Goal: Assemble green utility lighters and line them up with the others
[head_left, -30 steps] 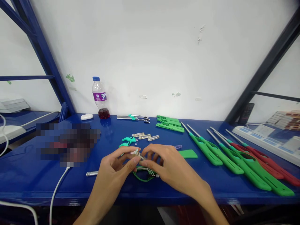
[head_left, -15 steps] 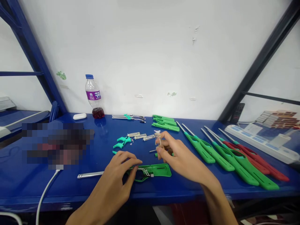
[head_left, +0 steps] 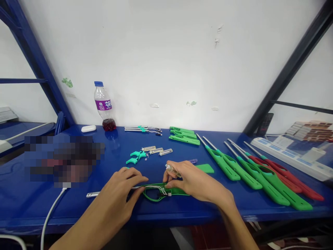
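From where I stood, the right hand (head_left: pixel 195 178) was closed on a small, clear plastic tank with a white top (head_left: pixel 173 170), held high, perhaps leaving fingertips free above the open, green plastic handle shell (head_left: pixel 179 191) on the blue surface (head_left: pixel 78 213). The half-curled left hand (head_left: pixel 119 191) covered the silver metal rod (head_left: pixel 92 194), seemingly steadying it; its grip I couldn't tell.

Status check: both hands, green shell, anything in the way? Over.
Left hand on open green shell. Right hand holding small white-tipped part near shell. White wires showing in shell. Teal pieces beyond, out of the way.
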`<state>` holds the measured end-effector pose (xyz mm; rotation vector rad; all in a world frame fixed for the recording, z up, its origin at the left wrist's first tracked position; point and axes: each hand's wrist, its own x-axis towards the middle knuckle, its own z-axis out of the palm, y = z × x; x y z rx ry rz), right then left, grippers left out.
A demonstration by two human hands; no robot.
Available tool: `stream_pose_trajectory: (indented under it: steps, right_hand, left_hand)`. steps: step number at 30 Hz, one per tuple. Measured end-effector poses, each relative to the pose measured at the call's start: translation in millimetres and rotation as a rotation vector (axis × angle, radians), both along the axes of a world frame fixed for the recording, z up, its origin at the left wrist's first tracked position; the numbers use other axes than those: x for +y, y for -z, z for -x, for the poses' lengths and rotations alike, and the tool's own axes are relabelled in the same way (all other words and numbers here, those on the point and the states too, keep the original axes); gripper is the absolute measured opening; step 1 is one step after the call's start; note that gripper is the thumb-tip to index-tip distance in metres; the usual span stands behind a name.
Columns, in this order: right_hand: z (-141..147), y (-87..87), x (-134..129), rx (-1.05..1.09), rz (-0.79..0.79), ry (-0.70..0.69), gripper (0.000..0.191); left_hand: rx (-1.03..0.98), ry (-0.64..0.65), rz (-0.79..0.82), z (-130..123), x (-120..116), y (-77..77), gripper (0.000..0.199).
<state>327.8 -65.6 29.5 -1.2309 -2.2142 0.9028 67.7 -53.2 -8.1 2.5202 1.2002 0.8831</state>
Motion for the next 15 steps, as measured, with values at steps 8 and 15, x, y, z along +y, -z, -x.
stream_pose_trajectory:
  steps: [8, 15]
  right_hand:
    - [5, 3.5, 5, -0.047, 0.0, 0.018, 0.034]
    - [11, 5.4, -5, -0.172, -0.144, 0.054, 0.029]
  left_hand:
    - [0.08, 0.017, 0.248, 12, 6, -6.9, 0.024]
    - [0.08, 0.001, 0.275, 9, 6, -10.6, 0.022]
